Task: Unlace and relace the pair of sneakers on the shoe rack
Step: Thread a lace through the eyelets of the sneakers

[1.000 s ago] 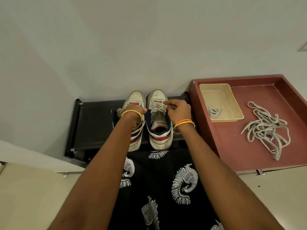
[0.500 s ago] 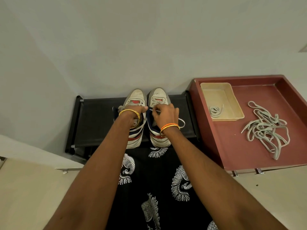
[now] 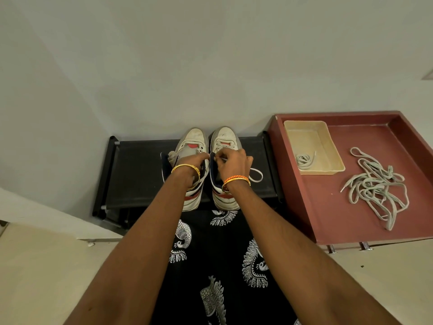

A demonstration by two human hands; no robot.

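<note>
Two white sneakers with red and navy trim stand side by side on a black shoe rack (image 3: pixel 140 174), toes toward the wall. The left sneaker (image 3: pixel 193 141) shows no lace over its tongue. My left hand (image 3: pixel 191 164) rests curled over that shoe's opening, its fingertips at the inner edge. My right hand (image 3: pixel 232 164) is above the right sneaker (image 3: pixel 225 137) and pinches its white lace near the top eyelets. A loop of that lace (image 3: pixel 256 175) trails out to the right of my wrist.
A dark red tray (image 3: pixel 328 221) sits to the right of the rack. In it stand a beige plastic bin (image 3: pixel 314 134) holding a coiled lace (image 3: pixel 303 159), and a loose pile of grey laces (image 3: pixel 375 186). A pale wall rises behind the rack. Black patterned cloth covers my lap.
My right hand has moved back from the middle of the right shoe to its top eyelets, drawing lace out. A loop now lies to the right. The left hand stayed put.
</note>
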